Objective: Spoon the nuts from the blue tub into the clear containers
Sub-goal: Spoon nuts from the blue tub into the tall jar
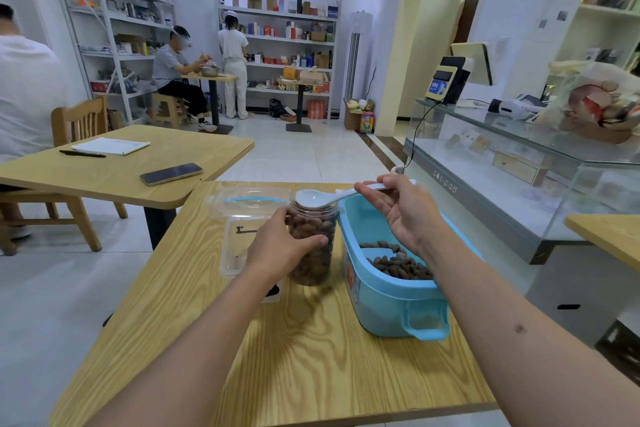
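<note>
**Spoon over full jar, tub just right**

Left hand [277, 250] grips clear jar [313, 253], nearly full of nuts, mid wooden table [311, 357]. Right hand [401, 215] pinches white spoon [322, 198], bowl empty above jar mouth. Blue tub [388, 291] touching jar's right, near table's right edge, nuts [398, 262] low inside. Empty clear container [239, 239] left of jar. Near table bare.

Wooden table [311, 357] bears clear jar [313, 253], blue tub [388, 305], clear box [235, 246].

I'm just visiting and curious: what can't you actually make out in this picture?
Head view only:
- Clear jar: its near left side is hidden by the left hand.
- Blue tub: part of its nuts is hidden behind the right hand and forearm.
- White spoon: its handle end is covered by fingers.
- Clear box: the label is too small to read.
</note>
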